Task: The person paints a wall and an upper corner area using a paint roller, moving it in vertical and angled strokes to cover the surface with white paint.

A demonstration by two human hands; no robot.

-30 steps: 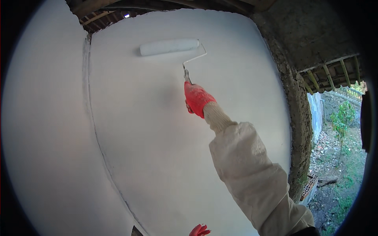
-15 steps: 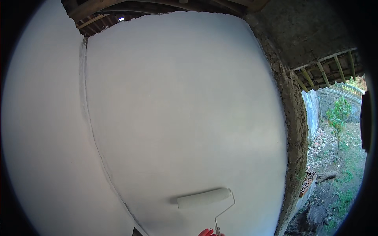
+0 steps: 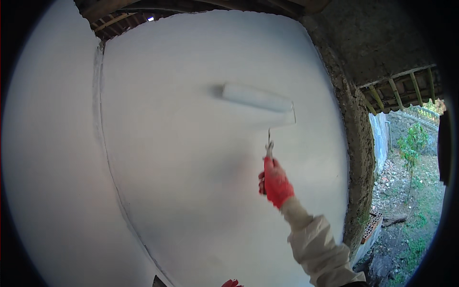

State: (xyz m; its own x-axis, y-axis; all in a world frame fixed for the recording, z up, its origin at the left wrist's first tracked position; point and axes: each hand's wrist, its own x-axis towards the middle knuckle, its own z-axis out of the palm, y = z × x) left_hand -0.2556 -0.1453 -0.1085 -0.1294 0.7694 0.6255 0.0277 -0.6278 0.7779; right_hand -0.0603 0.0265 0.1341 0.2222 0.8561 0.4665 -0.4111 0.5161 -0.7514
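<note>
My right hand [image 3: 277,184], in a red glove and beige sleeve, is wrapped round the handle of a paint roller [image 3: 258,97]. The long pale sleeve of the roller lies against or very close to the white wall [image 3: 181,129], in its upper middle. Its thin wire frame [image 3: 295,115] bends from the right end down to the handle. At the bottom edge a little red glove shows, my left hand [image 3: 232,283]; most of it is out of the picture, so its grip is hidden. Left of it, a dark pointed piece [image 3: 158,281] pokes in, too little visible to name.
Another white wall [image 3: 52,143] meets this one at a cracked corner on the left. Rough bare masonry [image 3: 361,167] edges the right side. Roof timbers [image 3: 215,5] run overhead. Outside stand a small leafy tree [image 3: 412,141] and a perforated brick [image 3: 372,227] on a ledge.
The roller has gone from low on the wall up to its upper part, and its tilt has reversed. My right hand and forearm have risen into view, still gripping the handle.
</note>
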